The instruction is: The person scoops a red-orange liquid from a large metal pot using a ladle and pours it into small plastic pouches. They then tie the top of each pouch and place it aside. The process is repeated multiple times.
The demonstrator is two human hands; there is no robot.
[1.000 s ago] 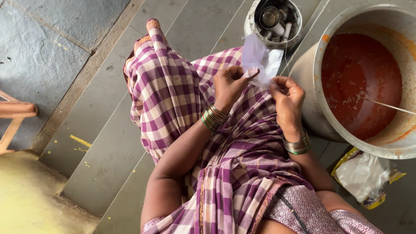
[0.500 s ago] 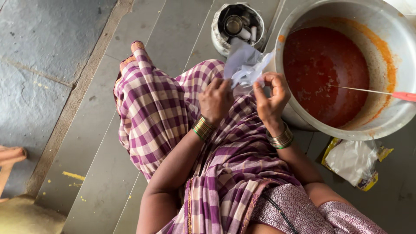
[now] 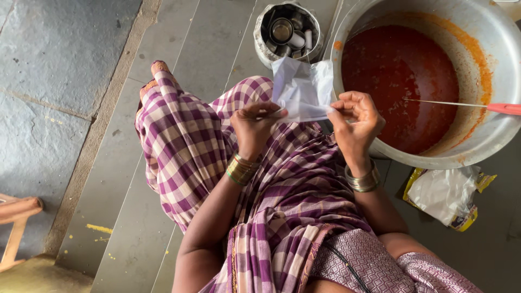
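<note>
1. Since a moment earlier, both hands had lifted the pouch (image 3: 302, 89) slightly, nearer the big pot (image 3: 491, 144).
2. Her left hand (image 3: 255, 126) had its grip pinched shut on the pouch's lower left edge; the right hand (image 3: 355, 120) was closed on the lower right corner.
3. That pouch, held above her lap, looked thin, crinkly, translucent white plastic: light, limp and slippery, best held by its edges.
4. Red sauce filled the dull metal pot, with a thin rod (image 3: 445, 103) across it.
5. A tin of small containers (image 3: 287, 32) stood on the stone floor (image 3: 65, 59).
</note>
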